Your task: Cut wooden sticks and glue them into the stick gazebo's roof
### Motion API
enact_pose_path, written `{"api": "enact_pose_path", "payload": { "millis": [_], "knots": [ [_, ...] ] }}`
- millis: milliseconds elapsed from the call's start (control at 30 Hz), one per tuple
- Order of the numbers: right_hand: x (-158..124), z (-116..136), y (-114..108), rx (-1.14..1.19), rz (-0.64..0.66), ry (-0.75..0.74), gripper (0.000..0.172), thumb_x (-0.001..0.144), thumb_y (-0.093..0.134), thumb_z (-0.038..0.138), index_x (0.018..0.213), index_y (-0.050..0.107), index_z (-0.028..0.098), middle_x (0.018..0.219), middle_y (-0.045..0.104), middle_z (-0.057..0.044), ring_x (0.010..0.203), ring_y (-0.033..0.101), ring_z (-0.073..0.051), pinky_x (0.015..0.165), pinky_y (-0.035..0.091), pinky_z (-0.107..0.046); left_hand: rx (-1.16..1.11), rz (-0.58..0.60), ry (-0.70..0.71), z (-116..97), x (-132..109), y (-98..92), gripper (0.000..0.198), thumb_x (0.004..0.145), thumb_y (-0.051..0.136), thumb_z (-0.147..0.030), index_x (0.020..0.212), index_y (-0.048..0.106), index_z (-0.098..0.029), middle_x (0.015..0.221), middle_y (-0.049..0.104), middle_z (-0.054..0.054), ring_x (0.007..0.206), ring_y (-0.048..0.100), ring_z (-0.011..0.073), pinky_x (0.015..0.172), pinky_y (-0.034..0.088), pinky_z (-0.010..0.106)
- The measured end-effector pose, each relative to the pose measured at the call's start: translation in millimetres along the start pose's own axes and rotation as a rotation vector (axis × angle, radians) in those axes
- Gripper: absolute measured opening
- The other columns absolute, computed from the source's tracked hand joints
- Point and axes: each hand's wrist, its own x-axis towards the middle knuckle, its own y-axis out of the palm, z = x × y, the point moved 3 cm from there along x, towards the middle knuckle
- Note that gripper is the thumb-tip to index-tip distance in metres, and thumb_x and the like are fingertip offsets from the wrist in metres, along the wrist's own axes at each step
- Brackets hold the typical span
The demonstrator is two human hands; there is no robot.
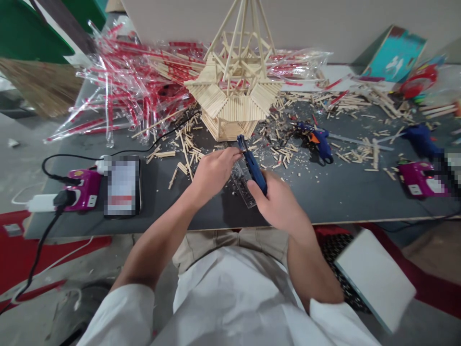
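Observation:
My right hand (275,202) is closed around the blue handles of a small cutter (252,166), whose tip points up toward the stick model. My left hand (214,170) is pinched at the cutter's jaws, holding something thin that I cannot make out. Both hands hover over a clear plastic ruler (242,185) lying on the dark table (324,197). Just beyond them stands a pagoda-like model (232,96) built of pale wooden sticks, with a tall spire of long sticks.
Loose stick offcuts (183,154) litter the table. Red-and-clear chopstick wrappers (133,91) pile up at the back left. A blue glue gun (319,139) lies to the right, another (421,139) farther right. Purple power strips (82,190) sit at both ends.

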Motion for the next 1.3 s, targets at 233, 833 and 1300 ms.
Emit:
{"api": "enact_pose_path", "payload": {
  "millis": [233,833,1300],
  "knots": [
    [-6.3,1.0,9.5,-0.105,-0.062,0.082,0.041,0.105,0.041,0.058,0.098,0.059,0.023,0.092,0.071,-0.012,0.083,0.066,-0.030,0.069,0.037,-0.037,0.042,0.000,-0.007,-0.4,-3.0,2.9,0.027,0.110,0.045,-0.029,0.110,0.068,-0.016,0.098,0.081,0.008,0.086,0.079,0.0176,0.074,0.053,0.024],
    [1.3,-2.0,7.6,-0.313,-0.035,0.083,0.048,0.112,0.026,0.048,0.095,0.060,0.019,0.093,0.076,-0.012,0.083,0.072,-0.027,0.067,0.033,-0.034,0.196,-0.127,0.045,-8.1,-3.6,2.3,0.023,0.107,0.047,-0.021,0.110,0.070,-0.017,0.094,0.082,0.006,0.082,0.079,0.0163,0.075,0.055,0.022],
    [-6.8,-7.0,-5.4,-0.506,-0.075,0.106,0.049,0.112,0.027,0.048,0.102,0.063,0.017,0.087,0.076,-0.011,0.080,0.074,-0.028,0.063,0.031,-0.033,0.146,-0.129,-0.014,-12.2,-7.6,2.1,0.021,0.103,0.050,-0.016,0.112,0.069,-0.019,0.098,0.083,0.005,0.085,0.080,0.0163,0.076,0.058,0.023]
  ]
}}
